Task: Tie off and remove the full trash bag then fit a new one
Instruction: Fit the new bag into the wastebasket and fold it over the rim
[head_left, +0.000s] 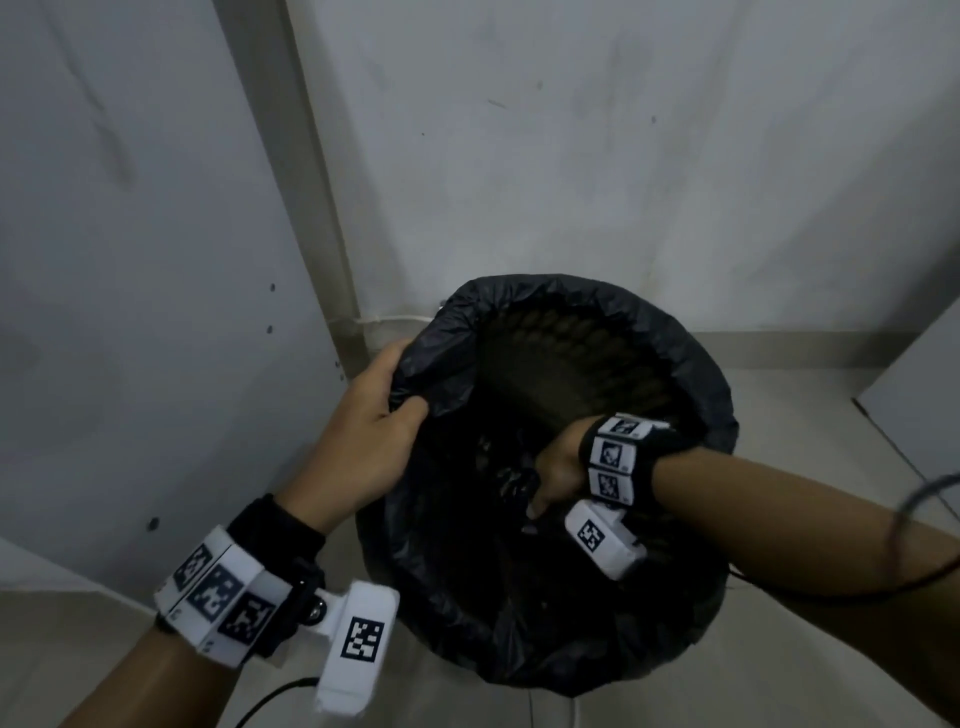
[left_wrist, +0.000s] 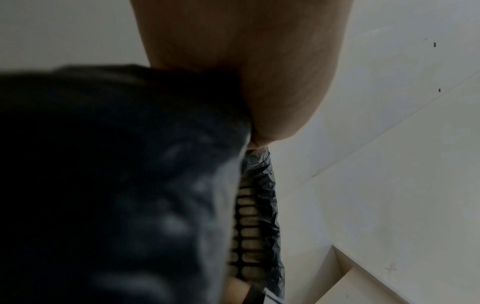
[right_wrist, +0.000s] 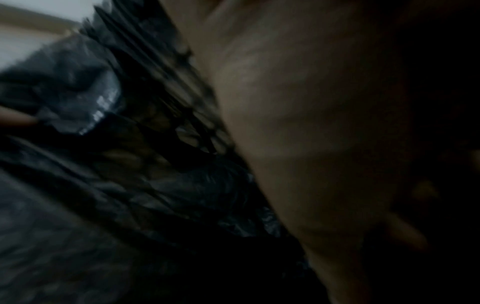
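A black trash bag (head_left: 675, 353) lines a round mesh bin (left_wrist: 246, 226) standing on the floor in a wall corner. Its rim is folded over the bin's edge at the back and right. My left hand (head_left: 395, 395) pinches the bag's rim at the left side, thumb inside and fingers outside. My right hand (head_left: 550, 478) reaches down inside the bag's mouth among crumpled plastic, and its fingers are mostly hidden in the dark. The left wrist view shows the palm (left_wrist: 259, 82) against the bag (left_wrist: 130, 185). The right wrist view is dark and blurred, showing palm (right_wrist: 311, 144) and bag folds (right_wrist: 78, 92).
Grey walls meet behind the bin at a vertical post (head_left: 317, 171). A white cable (head_left: 395, 318) runs along the skirting. A black cable (head_left: 270, 701) lies on the tiled floor near my left wrist. A pale cabinet or box edge (head_left: 924, 389) stands at the right.
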